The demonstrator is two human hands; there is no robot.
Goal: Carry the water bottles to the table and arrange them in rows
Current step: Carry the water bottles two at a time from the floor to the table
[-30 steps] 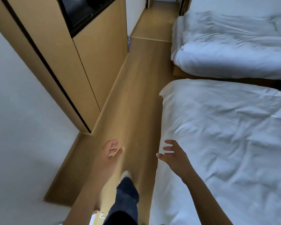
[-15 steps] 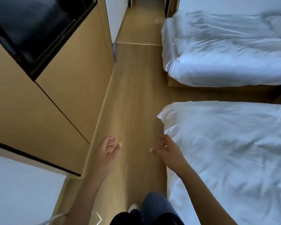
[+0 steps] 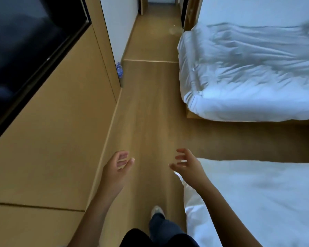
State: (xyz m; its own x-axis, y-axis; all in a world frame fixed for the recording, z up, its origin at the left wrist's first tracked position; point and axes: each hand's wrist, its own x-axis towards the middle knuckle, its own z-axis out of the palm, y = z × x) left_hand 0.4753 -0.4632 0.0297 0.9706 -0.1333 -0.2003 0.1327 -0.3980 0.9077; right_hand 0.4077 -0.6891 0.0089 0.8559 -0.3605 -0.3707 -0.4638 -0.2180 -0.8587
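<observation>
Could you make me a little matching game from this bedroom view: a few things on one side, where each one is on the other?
Things:
1. water bottle
2. far bed
3. left hand
4. dark screen

Places:
A. set into the wooden cabinet, upper left
B. on the floor at the cabinet's far corner
C. empty, in the air over the floor beside the cabinet
D. upper right, across a gap from the near bed

Pairs: 1-B, 2-D, 3-C, 4-A
</observation>
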